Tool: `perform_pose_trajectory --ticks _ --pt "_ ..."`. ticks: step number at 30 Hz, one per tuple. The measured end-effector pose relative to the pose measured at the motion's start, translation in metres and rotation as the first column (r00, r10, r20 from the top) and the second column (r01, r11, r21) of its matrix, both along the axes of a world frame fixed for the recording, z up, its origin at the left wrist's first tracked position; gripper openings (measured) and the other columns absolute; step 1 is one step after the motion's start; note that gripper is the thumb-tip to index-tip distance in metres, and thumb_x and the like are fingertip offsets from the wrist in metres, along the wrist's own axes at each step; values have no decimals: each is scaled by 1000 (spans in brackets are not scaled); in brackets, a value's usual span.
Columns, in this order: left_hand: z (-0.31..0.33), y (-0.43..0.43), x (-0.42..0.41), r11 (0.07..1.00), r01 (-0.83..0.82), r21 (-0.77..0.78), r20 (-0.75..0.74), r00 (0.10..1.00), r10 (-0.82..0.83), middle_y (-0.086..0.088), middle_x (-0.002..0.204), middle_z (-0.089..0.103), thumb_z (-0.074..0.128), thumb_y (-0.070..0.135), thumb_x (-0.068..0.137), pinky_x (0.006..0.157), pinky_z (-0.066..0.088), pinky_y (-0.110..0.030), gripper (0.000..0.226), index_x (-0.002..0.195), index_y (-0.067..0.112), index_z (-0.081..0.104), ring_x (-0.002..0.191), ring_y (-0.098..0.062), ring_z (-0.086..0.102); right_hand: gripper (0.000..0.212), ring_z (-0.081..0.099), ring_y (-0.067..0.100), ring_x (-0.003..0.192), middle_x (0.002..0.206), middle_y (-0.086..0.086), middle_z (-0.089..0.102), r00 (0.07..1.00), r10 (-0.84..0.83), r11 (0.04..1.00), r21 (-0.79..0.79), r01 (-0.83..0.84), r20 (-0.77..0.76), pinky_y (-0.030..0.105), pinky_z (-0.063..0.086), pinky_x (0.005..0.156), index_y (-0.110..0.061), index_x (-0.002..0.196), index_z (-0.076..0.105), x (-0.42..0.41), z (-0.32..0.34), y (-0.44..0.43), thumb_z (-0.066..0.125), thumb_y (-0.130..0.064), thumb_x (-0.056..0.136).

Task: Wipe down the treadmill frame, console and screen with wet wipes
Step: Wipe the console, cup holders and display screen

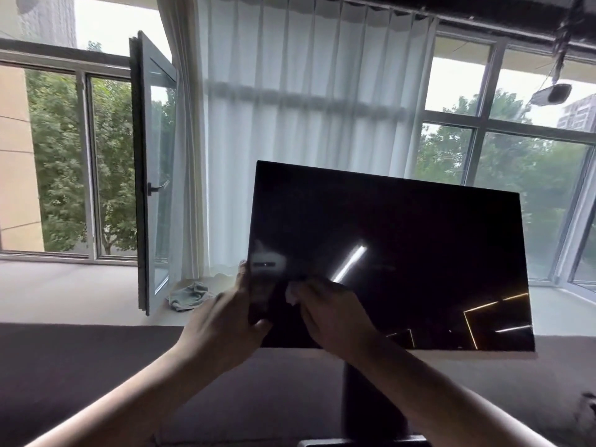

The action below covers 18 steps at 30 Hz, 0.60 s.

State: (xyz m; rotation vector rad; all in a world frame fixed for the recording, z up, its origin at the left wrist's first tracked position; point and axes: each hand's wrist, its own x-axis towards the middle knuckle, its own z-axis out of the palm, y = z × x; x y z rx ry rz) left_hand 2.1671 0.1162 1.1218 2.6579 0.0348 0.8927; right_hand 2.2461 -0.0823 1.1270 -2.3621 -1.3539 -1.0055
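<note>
The treadmill's black glossy screen fills the middle right, tilted, on a dark post. My left hand grips the screen's lower left edge, thumb on the front face. My right hand lies on the lower left part of the glass and presses a white wet wipe against it; only a small piece of the wipe shows past my fingers. Ceiling lights reflect in the glass.
An open window sash swings inward at the left. White curtains hang behind the screen. A crumpled pale cloth lies on the sill. A dark ledge runs below.
</note>
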Motion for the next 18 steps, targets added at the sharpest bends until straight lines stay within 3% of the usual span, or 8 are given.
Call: perform_pose_trajectory --ticks 3,5,7,9,11,13,14,18 --pt "-6 4 -2 998 57 14 17 998 -58 -4 111 69 70 47 79 85 53 -40 107 161 19 7 110 -31 62 28 68 25 90 99 -2 69 993 -121 980 159 118 10 40 57 72 -25 103 62 21 24 -8 51 -9 83" --pt "-13 7 -3 997 69 23 5 998 -69 -1 111 69 70 55 74 87 53 -39 118 162 22 -2 109 -29 62 25 68 26 90 100 -3 70 981 -192 933 306 191 -28 42 57 72 -26 101 61 31 50 0 49 -9 86" --pt "-18 8 -4 997 60 40 -20 998 -59 -2 119 67 69 63 71 91 52 -39 128 161 27 -15 113 -30 61 23 67 27 91 100 -2 69 982 -178 914 358 189 -63 43 56 73 -24 100 61 31 52 11 44 -14 88" --pt "-21 9 -5 997 71 5 -64 995 -71 -6 129 63 74 63 70 96 51 -40 134 158 33 -23 118 -30 60 22 65 28 89 99 0 66 993 -96 963 246 112 -75 44 56 72 -23 100 60 17 26 21 47 -12 86" --pt "-21 8 -6 995 97 -22 -82 992 -98 -7 133 62 79 61 68 96 52 -41 140 155 38 -28 120 -31 59 27 63 26 86 93 0 63 998 4 1000 21 -2 -60 42 56 68 -23 100 58 -8 -12 18 56 -6 78" --pt "-22 9 -6 995 102 1 -92 991 -102 -6 137 61 82 60 67 97 50 -41 144 154 36 -31 123 -31 57 24 60 23 82 89 -1 59 998 62 987 -147 -64 -15 40 54 63 -23 97 58 -17 -31 -2 55 -12 76" --pt "-22 11 -4 995 96 18 -91 991 -94 -5 140 60 82 60 66 99 49 -40 146 154 34 -31 125 -30 56 21 60 23 81 88 -1 58 998 57 986 -157 -54 14 41 54 62 -22 95 58 -13 -26 -10 53 -16 76" --pt "-22 9 -4 996 82 25 -138 987 -78 -8 142 59 85 60 67 102 48 -39 151 152 31 -37 129 -30 53 29 66 26 88 99 -2 64 987 -149 965 212 157 -55 44 57 70 -25 99 59 15 14 -14 36 -22 82"
